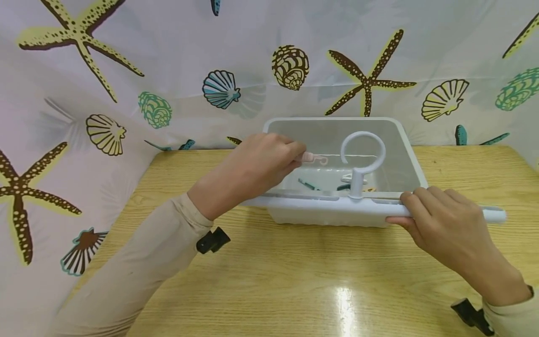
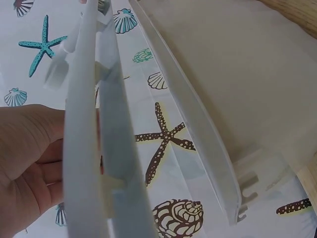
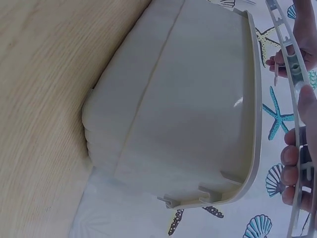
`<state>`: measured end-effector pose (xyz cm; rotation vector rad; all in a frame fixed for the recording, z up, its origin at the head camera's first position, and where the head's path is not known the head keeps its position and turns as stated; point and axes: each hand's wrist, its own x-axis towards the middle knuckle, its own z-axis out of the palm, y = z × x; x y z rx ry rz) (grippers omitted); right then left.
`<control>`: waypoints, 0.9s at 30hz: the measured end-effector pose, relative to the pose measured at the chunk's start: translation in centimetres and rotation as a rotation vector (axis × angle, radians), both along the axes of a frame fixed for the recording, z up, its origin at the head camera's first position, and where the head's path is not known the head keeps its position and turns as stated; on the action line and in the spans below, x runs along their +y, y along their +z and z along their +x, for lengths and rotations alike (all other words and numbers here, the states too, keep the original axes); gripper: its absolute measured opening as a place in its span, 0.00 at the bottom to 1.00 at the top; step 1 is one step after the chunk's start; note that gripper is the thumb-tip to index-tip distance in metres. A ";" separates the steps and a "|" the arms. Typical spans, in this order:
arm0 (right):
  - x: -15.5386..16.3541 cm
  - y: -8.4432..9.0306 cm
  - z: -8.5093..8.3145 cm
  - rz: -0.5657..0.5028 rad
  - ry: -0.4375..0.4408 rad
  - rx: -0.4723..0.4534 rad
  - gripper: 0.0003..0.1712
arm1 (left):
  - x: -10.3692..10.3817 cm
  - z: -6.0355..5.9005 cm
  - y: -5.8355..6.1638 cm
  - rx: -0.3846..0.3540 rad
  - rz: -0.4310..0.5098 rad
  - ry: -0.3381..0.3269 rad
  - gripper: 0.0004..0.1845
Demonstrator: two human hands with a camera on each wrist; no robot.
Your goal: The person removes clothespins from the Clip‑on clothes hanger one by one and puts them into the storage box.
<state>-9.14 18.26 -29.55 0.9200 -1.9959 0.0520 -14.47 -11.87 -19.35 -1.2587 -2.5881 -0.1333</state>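
My right hand [image 1: 446, 229] grips the right part of a white plastic hanger [image 1: 311, 202], a long slotted bar with a round open hook standing up at its middle. The bar spans across the front of a pale grey bin [image 1: 337, 119]. My left hand [image 1: 263, 164] pinches a small pink piece with a hooked end [image 1: 313, 158] over the bin's left side, above the bar; its exact kind is unclear. In the left wrist view the bar [image 2: 81, 129] crosses in front of that hand. From the right wrist view, right-hand fingers [image 3: 290, 176] curl round the bar.
Inside the bin lie a dark green piece [image 1: 309, 184], a white piece [image 1: 347, 178] and other small pieces. The bin stands on a wooden table [image 1: 252, 285], close to a shell-and-starfish printed cloth [image 1: 311, 28]. Black mounts [image 1: 213, 240] sit at both wrists.
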 end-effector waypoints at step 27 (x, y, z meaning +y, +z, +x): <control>0.3 -1.3 0.2 -0.048 -0.122 0.013 0.27 | 2.2 -4.4 -0.9 -0.061 -0.081 0.065 0.07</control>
